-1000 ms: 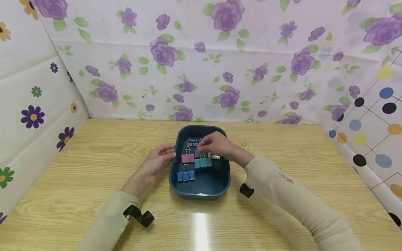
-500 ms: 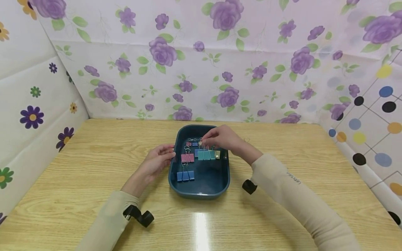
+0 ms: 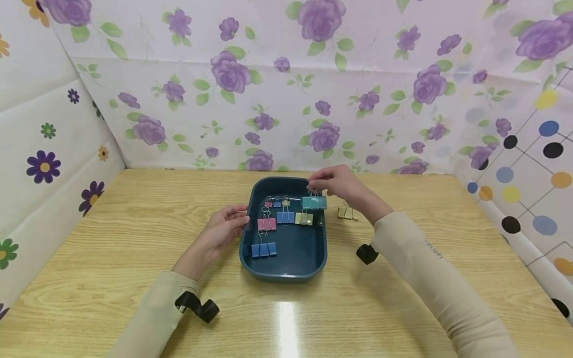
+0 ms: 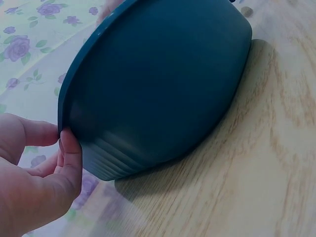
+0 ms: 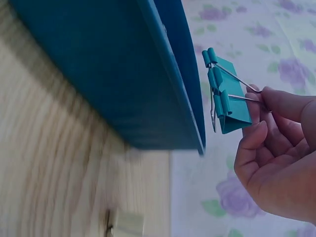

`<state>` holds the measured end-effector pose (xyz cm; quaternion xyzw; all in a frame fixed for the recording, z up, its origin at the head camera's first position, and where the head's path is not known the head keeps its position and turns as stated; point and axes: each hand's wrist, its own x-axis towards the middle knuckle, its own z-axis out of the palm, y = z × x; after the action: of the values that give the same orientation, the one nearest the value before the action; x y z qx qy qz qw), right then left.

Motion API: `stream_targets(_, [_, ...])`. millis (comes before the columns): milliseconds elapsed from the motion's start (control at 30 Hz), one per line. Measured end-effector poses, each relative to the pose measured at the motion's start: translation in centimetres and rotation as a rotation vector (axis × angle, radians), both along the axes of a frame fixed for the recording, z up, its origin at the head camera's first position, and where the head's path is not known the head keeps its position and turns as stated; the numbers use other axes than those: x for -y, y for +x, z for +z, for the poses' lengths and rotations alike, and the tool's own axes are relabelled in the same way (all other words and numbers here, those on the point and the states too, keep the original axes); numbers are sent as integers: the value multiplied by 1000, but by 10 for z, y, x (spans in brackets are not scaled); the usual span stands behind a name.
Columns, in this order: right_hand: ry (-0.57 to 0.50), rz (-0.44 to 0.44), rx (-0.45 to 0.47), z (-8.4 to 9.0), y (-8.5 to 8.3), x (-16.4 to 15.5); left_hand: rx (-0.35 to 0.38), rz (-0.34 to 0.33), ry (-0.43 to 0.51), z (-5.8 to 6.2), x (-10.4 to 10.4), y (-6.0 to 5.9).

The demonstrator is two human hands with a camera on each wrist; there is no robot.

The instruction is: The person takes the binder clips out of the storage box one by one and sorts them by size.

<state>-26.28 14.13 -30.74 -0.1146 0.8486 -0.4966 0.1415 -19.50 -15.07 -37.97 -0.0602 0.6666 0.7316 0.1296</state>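
Your right hand [image 3: 342, 184] pinches the teal clip [image 3: 315, 203] by its wire handle [image 5: 237, 77] — over the right edge of the tray [image 3: 295, 256], near the far corner. Your left hand [image 3: 224, 229] pinches the tray's left edge; a yellow clip [image 3: 347, 214] sits on the table [image 3: 425, 199] beyond the right edge.

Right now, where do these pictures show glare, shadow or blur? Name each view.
Head view: a bright glare streak on the table, near the picture's bottom; left wrist view: shadow on the wood beside the tray; right wrist view: pale clip at bottom blurred, teal clip clearer.
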Motion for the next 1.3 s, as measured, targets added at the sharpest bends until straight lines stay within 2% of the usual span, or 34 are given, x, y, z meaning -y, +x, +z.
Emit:
stream_targets(200, [-55,-48,-5,-4,-13,-21,-6,-1,15,0,2,1])
stream_targets(433, [-64,-95,4,-10,-24,-49,-8,-7,16,0,2,2])
stream_targets(767, [-97,-157,10,-12,-28,-80,-5,-5,7,0,1,1])
stream_targets(1033, [-119,-166,43,-16,-26,-100,-8,-4,0,1,1,2])
stream_targets(1300, [-81,-182,60,-26,-25,-121,-17,-10,15,1,1,2])
